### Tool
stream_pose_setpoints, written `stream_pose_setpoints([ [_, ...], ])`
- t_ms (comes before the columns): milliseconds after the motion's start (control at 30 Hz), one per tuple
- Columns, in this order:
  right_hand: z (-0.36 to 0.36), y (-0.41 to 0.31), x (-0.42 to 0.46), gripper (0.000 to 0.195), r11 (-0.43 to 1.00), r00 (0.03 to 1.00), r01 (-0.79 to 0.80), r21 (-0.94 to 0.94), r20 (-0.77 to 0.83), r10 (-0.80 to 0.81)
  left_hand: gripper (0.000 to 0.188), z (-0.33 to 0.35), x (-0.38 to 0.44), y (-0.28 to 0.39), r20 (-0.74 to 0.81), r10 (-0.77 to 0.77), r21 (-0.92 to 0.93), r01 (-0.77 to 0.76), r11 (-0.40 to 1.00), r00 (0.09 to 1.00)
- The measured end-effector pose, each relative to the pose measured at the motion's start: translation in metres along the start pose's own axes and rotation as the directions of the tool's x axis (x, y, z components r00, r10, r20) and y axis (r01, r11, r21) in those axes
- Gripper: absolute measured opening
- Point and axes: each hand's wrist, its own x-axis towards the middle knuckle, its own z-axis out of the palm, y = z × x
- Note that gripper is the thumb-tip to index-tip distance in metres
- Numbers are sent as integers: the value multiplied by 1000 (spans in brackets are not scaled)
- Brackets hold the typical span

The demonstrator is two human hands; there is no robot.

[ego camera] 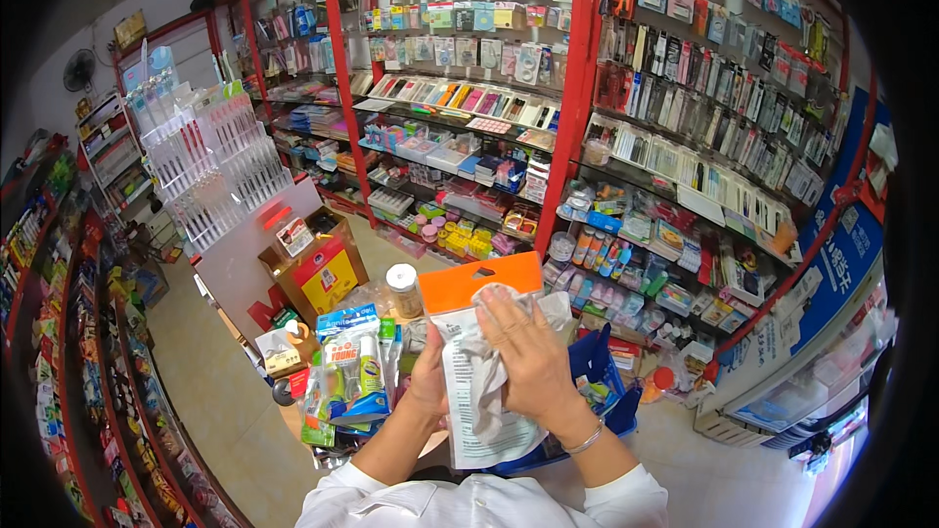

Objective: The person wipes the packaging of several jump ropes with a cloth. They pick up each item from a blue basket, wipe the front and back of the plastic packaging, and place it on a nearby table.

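A flat packet (pixel 463 374) with an orange header and a hang hole is held upright in front of me, its printed face towards me. My left hand (pixel 429 378) grips the packet's left edge. Pressed flat against the packet's face, my right hand (pixel 530 359) holds a crumpled pale grey cloth (pixel 480 381). Part of the cloth hangs down over the print, and another part sticks out beyond the right edge. Left of my hands lies a pile of plastic-packed goods (pixel 352 374), some of it behind my left forearm.
A lidded clear jar (pixel 403 292) stands behind the packet. Further left are a cardboard box (pixel 323 264) and a pen display rack (pixel 213 169). A blue basket (pixel 620 411) holding packets is at my right. Stocked red-framed shelves (pixel 561 161) line the far wall.
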Motion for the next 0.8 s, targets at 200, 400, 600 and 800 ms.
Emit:
stream_pose_setpoints([
  [200,1,15,-12,58,798,942,-268,539,-27,335,71,-3,-2,2,-44,-29,-15,29,999,999],
  [400,45,48,-59,34,158,716,-494,855,297,632,63,-29,4,5,10,-34,-162,35,986,999],
  [600,70,106,-97,35,293,708,-505,812,195,678,63,-27,7,7,45,-55,-221,64,973,997],
  [800,-19,38,-31,45,778,908,-192,599,-192,373,67,-26,0,3,-52,-131,148,137,979,990],
])
